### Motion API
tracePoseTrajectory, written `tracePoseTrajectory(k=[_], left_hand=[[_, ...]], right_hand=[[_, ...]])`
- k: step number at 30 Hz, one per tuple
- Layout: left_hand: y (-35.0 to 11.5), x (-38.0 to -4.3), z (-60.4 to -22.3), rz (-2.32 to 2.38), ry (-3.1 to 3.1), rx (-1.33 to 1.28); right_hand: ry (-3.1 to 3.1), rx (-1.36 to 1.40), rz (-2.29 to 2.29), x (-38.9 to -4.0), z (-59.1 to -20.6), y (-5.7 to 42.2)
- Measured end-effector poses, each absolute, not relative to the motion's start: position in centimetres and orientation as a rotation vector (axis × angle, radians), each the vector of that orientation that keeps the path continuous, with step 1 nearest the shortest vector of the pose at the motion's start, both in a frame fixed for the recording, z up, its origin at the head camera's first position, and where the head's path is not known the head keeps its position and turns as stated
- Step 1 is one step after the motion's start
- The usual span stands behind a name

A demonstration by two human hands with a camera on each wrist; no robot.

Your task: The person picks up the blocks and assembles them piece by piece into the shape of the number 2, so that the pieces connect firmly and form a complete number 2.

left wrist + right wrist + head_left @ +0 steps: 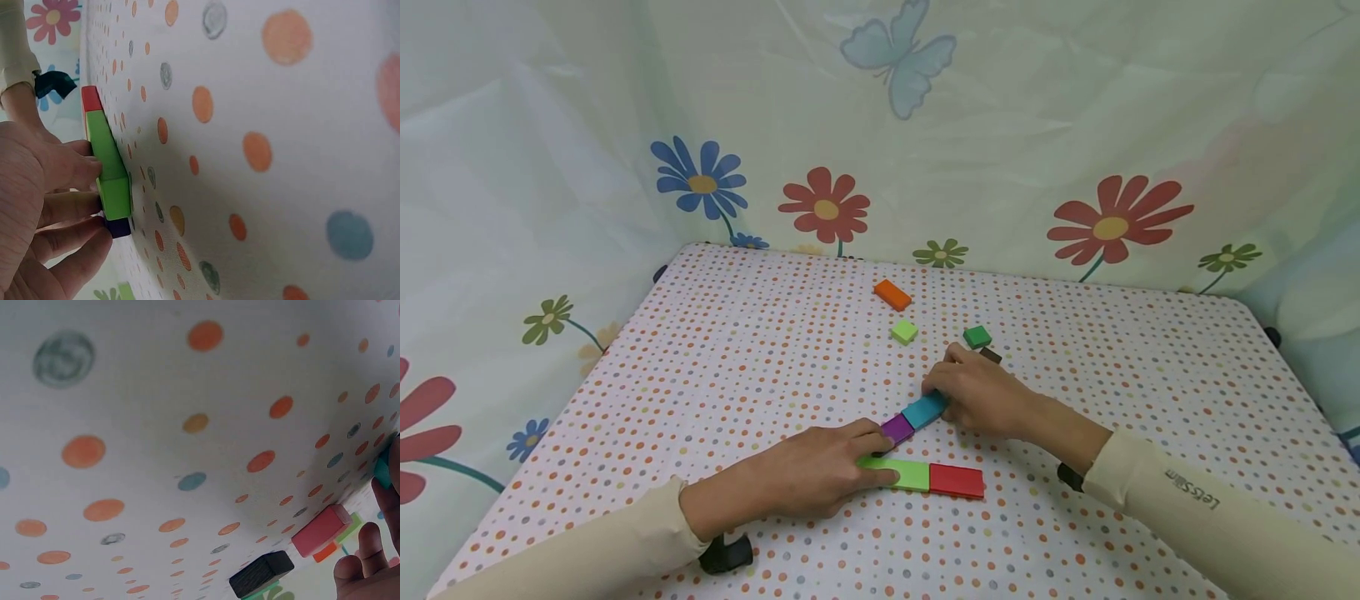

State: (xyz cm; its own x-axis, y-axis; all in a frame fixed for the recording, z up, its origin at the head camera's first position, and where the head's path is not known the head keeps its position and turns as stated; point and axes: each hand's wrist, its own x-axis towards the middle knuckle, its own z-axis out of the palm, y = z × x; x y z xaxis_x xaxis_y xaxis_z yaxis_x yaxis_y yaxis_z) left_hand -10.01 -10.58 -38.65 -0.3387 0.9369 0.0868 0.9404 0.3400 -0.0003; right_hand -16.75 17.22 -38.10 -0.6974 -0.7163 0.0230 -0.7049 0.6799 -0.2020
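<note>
Four flat blocks lie in a sideways V on the table. My left hand (823, 467) grips its closed end, the thumb on the light green block (913, 475) and the fingers at the purple block (897, 429). A red block (957, 481) meets the light green one end to end, forming the nearer arm. On the farther arm, a teal block (922, 410) follows the purple one, and my right hand (985, 393) pinches its outer end. In the left wrist view, fingers partly cover the purple block (117, 227). The right wrist view shows only a sliver of the teal block (384, 467).
Beyond my right hand lie a black block (990, 356) and a dark green block (977, 337). A pinkish-red block (322, 531) sits by its fingers, hidden in the head view. Farther back are a small light green block (904, 332) and an orange block (892, 295).
</note>
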Motion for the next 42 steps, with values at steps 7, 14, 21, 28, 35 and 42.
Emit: tracePoseTrajectory(k=[7,14,21,28,35,42], left_hand=[[-10.5,-10.0,-38.5,-0.072,-2.510,-1.764],[-10.5,-10.0,-38.5,-0.063,-2.500,-1.768],[-10.4,-9.9,-38.5,-0.069,-2.491,-1.772],[-10.5,-9.9,-38.5,-0.053,-2.492,-1.762],[-10.5,-9.9,-38.4,-0.060,-2.500,-1.760],[-10.5,-9.9,-38.5,-0.096,-2.511,-1.764]], right_hand=[[2.826,-1.170,-0.307,-16.5,-38.0,17.1],[2.806,-1.068,-0.350,-16.5,-37.5,17.5],[2.848,-0.929,-0.358,-17.0,-36.7,19.0],[2.905,-0.923,-0.299,-17.8,-37.1,20.3],[2.937,-1.038,-0.331,-18.2,-37.4,20.9],[2.956,-1.012,-0.334,-18.3,-37.9,20.8]])
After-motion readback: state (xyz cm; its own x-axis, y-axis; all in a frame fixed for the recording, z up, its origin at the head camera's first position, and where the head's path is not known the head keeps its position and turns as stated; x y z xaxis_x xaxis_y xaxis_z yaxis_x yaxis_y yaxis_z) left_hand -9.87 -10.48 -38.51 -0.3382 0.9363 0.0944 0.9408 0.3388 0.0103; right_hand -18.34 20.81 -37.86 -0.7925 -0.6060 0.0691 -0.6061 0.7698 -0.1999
